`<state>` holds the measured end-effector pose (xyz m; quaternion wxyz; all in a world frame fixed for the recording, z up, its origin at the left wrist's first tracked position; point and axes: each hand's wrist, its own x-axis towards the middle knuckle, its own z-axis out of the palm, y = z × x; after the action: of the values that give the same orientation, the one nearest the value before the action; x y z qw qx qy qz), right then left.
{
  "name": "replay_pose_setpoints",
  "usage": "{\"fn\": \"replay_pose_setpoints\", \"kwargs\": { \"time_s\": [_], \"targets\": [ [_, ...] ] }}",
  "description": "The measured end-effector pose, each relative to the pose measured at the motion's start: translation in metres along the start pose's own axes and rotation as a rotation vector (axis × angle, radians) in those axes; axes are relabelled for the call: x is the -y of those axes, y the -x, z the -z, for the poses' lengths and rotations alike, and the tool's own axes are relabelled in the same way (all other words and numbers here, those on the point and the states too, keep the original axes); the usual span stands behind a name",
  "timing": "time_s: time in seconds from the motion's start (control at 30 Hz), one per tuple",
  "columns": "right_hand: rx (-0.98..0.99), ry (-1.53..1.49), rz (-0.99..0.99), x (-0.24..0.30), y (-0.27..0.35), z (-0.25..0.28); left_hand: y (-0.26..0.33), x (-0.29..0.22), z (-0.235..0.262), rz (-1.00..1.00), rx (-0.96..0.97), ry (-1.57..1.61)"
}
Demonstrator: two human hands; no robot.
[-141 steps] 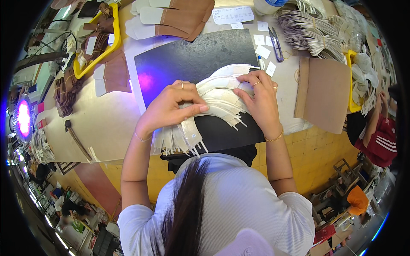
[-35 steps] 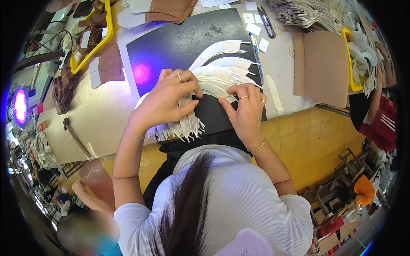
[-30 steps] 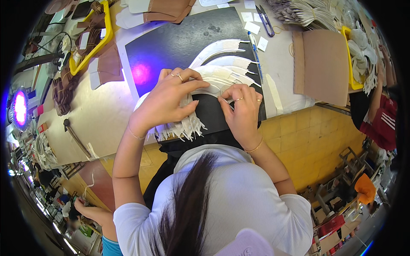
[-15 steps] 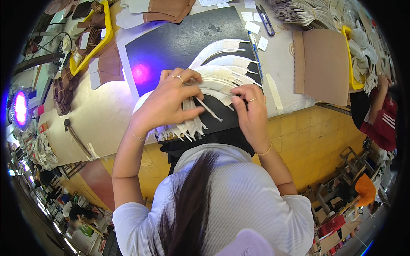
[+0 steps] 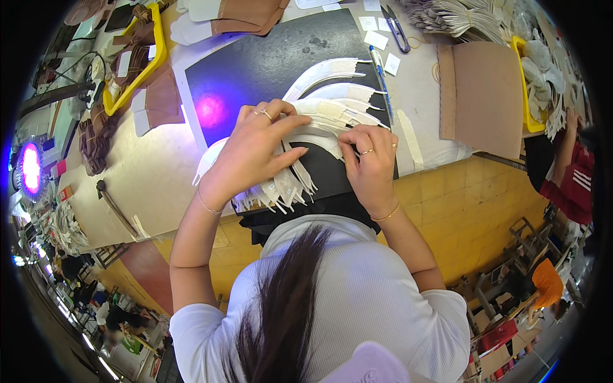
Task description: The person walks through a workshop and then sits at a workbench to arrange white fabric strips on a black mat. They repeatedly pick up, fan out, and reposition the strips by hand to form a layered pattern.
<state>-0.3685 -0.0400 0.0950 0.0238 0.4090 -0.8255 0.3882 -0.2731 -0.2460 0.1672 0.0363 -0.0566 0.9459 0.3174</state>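
Observation:
Curved white strips with cord-like ends lie on a black board [image 5: 255, 70]. My right hand [image 5: 371, 163] is closed, thumb and fingertips pinching the right end of a curved white strip [image 5: 317, 135]. My left hand [image 5: 255, 143] has its fingers apart, its fingertips resting on the same strip's left part; the thumb stands away from them. Beneath that palm and wrist, a bunch of white strips [image 5: 281, 190] hangs toward the board's near edge, partly hidden. Farther up the board, more curved strips [image 5: 325, 69] are fanned out, their ends to the right.
A pen [image 5: 378, 64] lies along the board's right edge, with thread snips [image 5: 397, 30] and small white paper slips [image 5: 377, 40] beyond. A brown panel [image 5: 482, 96] is at right. Yellow trays [image 5: 159, 48] stand on both sides. A bright lamp [image 5: 30, 167] glows at far left.
My right hand has moved slightly left and its fingers have closed in on the strip's end. The loose strip end below my left thumb has dropped toward the bunch.

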Motion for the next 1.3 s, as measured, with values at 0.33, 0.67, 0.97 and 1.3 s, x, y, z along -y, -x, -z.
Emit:
{"fn": "replay_pose_setpoints", "kwargs": {
  "time_s": [0.33, 0.67, 0.97, 1.3],
  "targets": [
    [0.139, -0.096, -0.085, 0.012, 0.0, 0.017, 0.0, -0.002, 0.003, -0.001, 0.08, -0.042],
    [0.123, -0.026, -0.094, -0.004, -0.014, 0.027, 0.002, -0.004, 0.008, -0.038, 0.067, 0.009],
    [0.181, -0.029, -0.082, 0.011, -0.012, 0.019, 0.005, -0.004, 0.0, 0.036, -0.03, 0.053],
    [0.237, -0.367, -0.144, 0.002, -0.02, 0.029, 0.011, 0.003, 0.002, -0.024, 0.0, 0.091]
  ]
}}
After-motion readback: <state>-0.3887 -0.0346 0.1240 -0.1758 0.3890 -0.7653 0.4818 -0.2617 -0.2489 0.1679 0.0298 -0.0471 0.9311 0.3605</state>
